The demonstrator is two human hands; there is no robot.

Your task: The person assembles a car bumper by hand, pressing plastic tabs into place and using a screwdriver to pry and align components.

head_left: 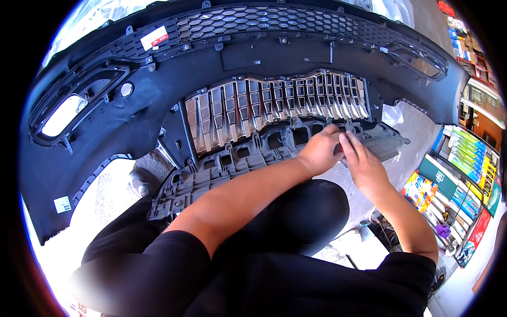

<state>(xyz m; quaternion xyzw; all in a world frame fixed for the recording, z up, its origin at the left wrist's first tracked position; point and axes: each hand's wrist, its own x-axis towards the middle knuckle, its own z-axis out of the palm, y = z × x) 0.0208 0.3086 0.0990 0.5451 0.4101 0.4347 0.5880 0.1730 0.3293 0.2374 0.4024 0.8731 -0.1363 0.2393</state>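
Note:
A black car bumper cover (142,111) lies across in front of me with its inner side showing. A grille with silvery vertical slats (280,100) is set in its middle. Along the grille's near edge runs a dusty grey plastic panel (237,165) with several openings. At this panel's right part my left hand (321,151) is closed, its fingers curled over a small thing with a bit of red showing. My right hand (364,162) meets it, fingers pressed together and touching the left fingertips. What lies between the hands is mostly hidden.
On the right stands shelving with boxes and colourful packages (467,158). An orange and yellow package (419,190) is near my right forearm. My bent knee (317,211) is close under the grey panel. My shoe (140,182) is on the floor at left.

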